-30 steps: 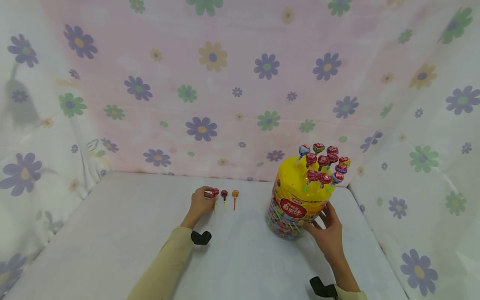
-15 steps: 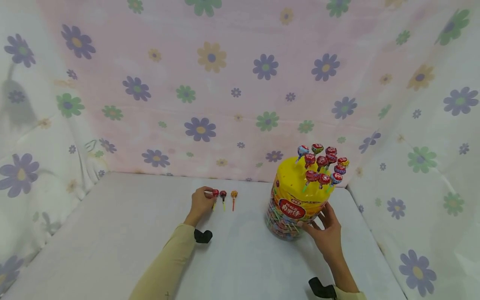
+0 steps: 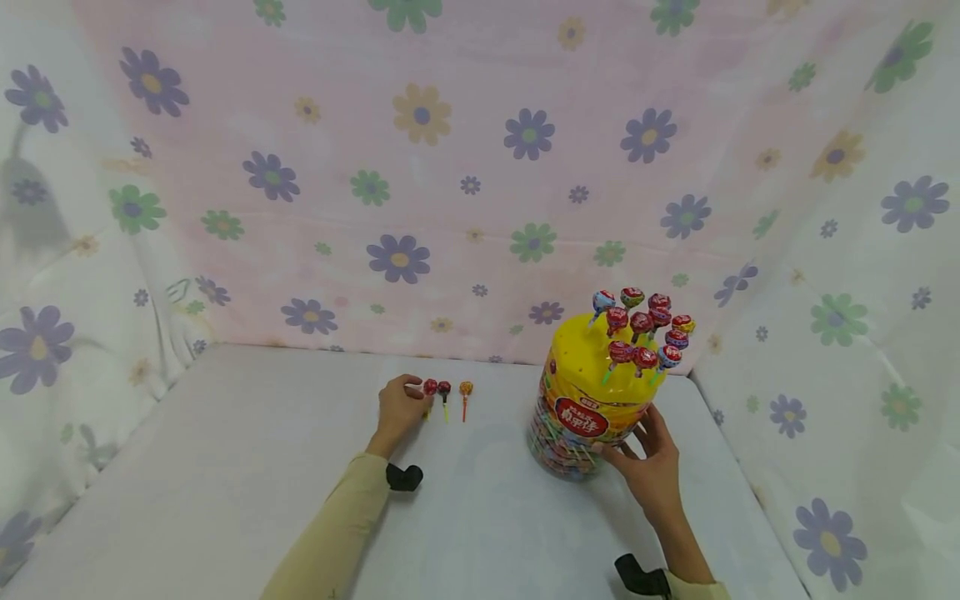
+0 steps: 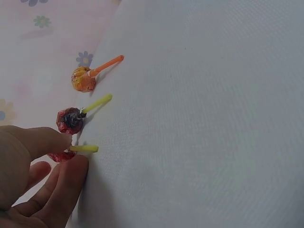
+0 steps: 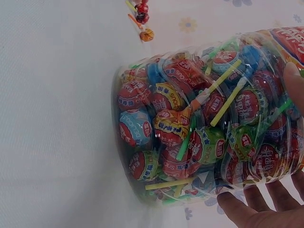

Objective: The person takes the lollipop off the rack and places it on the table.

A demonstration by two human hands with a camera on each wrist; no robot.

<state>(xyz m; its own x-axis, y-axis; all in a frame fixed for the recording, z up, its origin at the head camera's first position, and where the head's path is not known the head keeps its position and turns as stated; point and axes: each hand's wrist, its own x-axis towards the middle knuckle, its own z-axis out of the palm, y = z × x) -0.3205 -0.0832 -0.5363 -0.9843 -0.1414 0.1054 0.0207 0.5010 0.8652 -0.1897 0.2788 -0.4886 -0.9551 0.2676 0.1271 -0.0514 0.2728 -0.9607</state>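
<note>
While my left hand (image 3: pixel 401 406) pinches the stick of a red lollipop (image 4: pixel 61 155) lying on the bench (image 3: pixel 247 467), I note two more already laid beside it in a row: a dark lollipop (image 4: pixel 70 120) and an orange lollipop (image 4: pixel 83 79). My right hand (image 3: pixel 651 467) rests with spread, relaxed fingers against the candy tub (image 3: pixel 581 417), steadying it. About a dozen mounted lollipops (image 3: pixel 645 329) are left in the yellow lid (image 3: pixel 585 358); I judge the unloading barely begun.

Staged recording booth, not a lived-in room: flower-print cloth (image 3: pixel 480 167) draped as backdrop and side walls around a white-covered table (image 3: pixel 225 467), with just a lollipop tub (image 3: pixel 592 400) as prop.
</note>
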